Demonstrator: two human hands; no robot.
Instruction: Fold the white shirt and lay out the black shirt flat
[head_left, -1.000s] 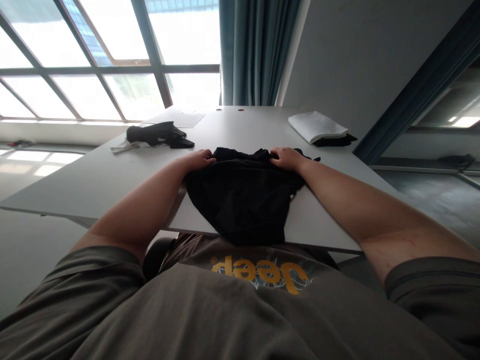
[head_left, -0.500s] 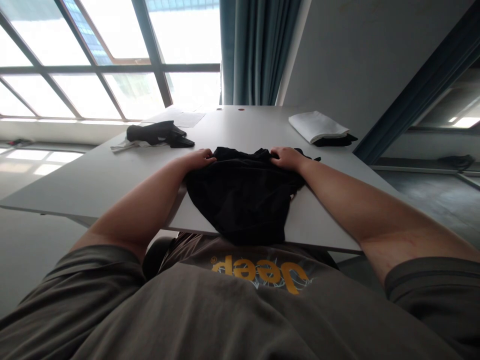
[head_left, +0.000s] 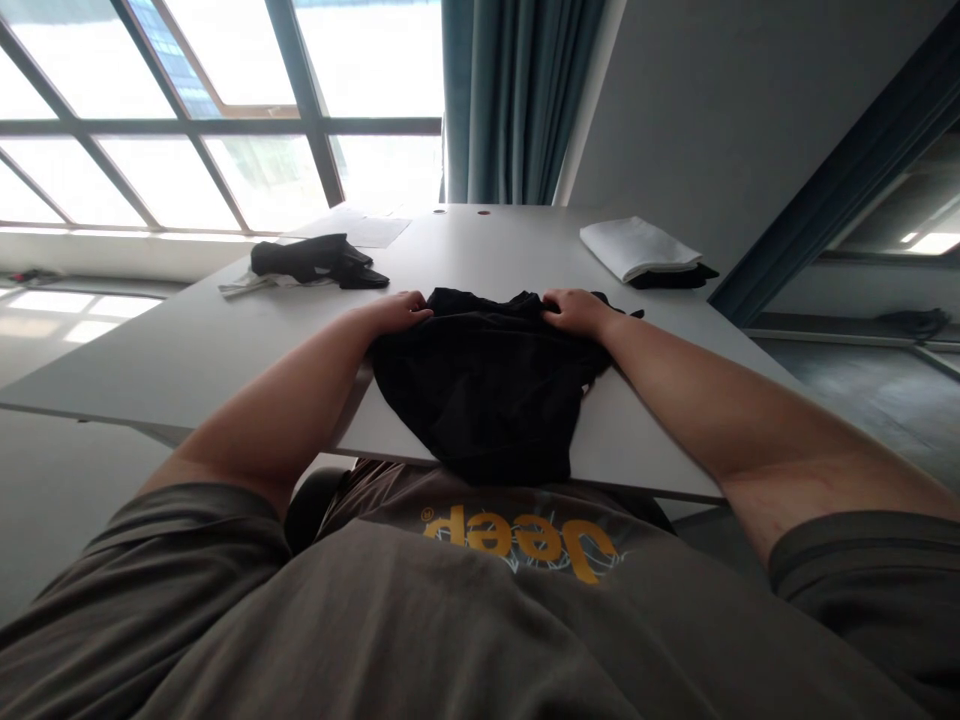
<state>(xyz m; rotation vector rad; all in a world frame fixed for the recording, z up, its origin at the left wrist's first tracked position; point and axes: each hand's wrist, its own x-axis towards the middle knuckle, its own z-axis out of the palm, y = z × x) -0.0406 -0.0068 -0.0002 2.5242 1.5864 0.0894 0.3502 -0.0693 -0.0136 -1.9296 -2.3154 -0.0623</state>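
Observation:
A black cloth garment [head_left: 487, 385] lies on the white table in front of me, its lower part reaching the near edge by my body. Its exact kind cannot be made out. At its far left corner, my left hand [head_left: 407, 310] is closed on the fabric. My right hand [head_left: 576, 312] grips the far right part, fingers bent over the cloth. Between the two hands the far edge is rumpled. A bit of black fabric sticks out beyond my right hand.
Crumpled black and white cloths [head_left: 311, 262] lie on the table [head_left: 480, 250] at the far left. Folded white fabric [head_left: 637, 248] rests on black fabric at the far right. Paper sheets [head_left: 379, 231] lie near the back edge. A blue curtain [head_left: 517, 100] hangs behind.
Both hands keep hold of the black garment in nearly the same place. The whole view has shifted very slightly.

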